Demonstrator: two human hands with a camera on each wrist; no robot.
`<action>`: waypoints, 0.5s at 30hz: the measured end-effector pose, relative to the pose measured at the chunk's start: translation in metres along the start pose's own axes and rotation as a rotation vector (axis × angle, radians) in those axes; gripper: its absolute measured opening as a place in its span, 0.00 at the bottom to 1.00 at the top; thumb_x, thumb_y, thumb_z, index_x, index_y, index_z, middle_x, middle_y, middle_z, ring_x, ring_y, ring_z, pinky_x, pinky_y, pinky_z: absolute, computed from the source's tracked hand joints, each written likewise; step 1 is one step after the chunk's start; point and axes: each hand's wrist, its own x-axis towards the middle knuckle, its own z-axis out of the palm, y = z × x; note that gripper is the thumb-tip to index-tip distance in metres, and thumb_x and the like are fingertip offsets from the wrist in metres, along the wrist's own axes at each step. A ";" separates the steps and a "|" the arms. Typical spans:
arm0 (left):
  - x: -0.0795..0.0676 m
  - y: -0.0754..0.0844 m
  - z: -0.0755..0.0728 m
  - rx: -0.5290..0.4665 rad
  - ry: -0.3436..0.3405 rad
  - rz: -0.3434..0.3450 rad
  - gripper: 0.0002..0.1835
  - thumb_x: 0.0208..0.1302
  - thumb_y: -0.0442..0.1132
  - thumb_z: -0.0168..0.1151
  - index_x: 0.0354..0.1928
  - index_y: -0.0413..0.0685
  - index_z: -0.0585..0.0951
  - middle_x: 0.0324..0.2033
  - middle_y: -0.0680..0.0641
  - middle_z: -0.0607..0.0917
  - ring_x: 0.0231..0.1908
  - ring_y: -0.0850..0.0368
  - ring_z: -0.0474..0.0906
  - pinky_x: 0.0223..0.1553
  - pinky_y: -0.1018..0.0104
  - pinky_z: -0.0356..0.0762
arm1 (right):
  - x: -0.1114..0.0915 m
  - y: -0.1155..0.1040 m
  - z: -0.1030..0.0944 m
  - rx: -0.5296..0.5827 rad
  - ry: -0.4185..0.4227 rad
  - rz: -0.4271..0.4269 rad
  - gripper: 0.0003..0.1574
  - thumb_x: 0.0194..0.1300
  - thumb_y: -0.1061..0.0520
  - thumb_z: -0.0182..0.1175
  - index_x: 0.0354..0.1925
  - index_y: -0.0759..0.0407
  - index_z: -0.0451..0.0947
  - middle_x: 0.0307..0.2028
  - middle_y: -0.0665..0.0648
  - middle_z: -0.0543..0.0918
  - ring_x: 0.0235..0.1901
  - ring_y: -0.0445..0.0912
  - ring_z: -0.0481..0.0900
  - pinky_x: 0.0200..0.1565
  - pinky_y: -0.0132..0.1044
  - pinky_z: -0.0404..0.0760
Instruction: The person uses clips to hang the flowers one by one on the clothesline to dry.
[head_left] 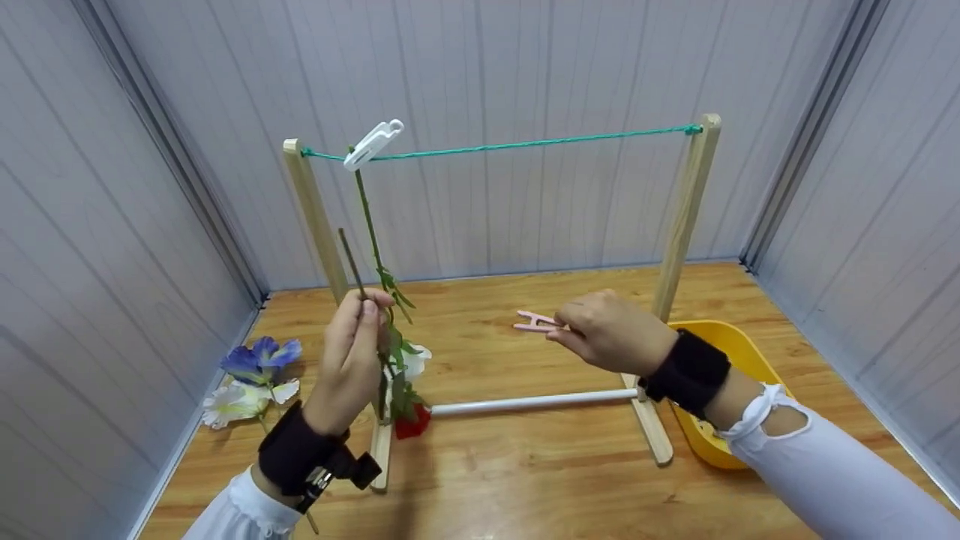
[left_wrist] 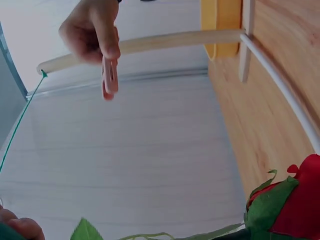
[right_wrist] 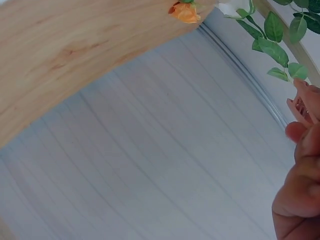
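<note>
My left hand grips the stem of a red rose, its bare end pointing up and the bloom hanging low. Beside it, a white clothespin clips another stem to the green line; that flower's white bloom hangs head down, partly behind the red rose's leaves. On the right, my right hand pinches a pink clothespin by its handle end, below the line and apart from it. The left wrist view shows the same pink clothespin and the red bloom.
Two wooden posts carry the line, joined low down by a white rod. A yellow basket stands at the right, partly behind my right arm. Blue and white flowers lie left. An orange flower shows in the right wrist view.
</note>
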 end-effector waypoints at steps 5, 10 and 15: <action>0.015 0.003 0.015 -0.063 -0.036 0.026 0.16 0.86 0.27 0.33 0.49 0.24 0.72 0.28 0.51 0.64 0.26 0.61 0.60 0.29 0.69 0.62 | 0.017 0.002 -0.010 -0.036 -0.039 -0.020 0.09 0.73 0.64 0.69 0.33 0.64 0.81 0.23 0.56 0.79 0.20 0.42 0.70 0.24 0.36 0.72; 0.034 0.007 0.026 -0.094 -0.079 -0.019 0.16 0.87 0.29 0.32 0.49 0.28 0.73 0.28 0.51 0.64 0.26 0.63 0.59 0.30 0.70 0.62 | 0.038 0.004 -0.019 -0.040 -0.007 -0.054 0.09 0.73 0.65 0.69 0.33 0.66 0.81 0.25 0.58 0.82 0.22 0.46 0.75 0.25 0.41 0.78; 0.055 0.006 0.034 -0.105 -0.094 -0.068 0.16 0.87 0.30 0.32 0.49 0.32 0.73 0.28 0.51 0.65 0.25 0.62 0.60 0.30 0.71 0.63 | 0.062 0.005 -0.033 -0.027 0.026 -0.059 0.11 0.75 0.64 0.67 0.33 0.67 0.81 0.25 0.60 0.81 0.23 0.47 0.75 0.26 0.41 0.77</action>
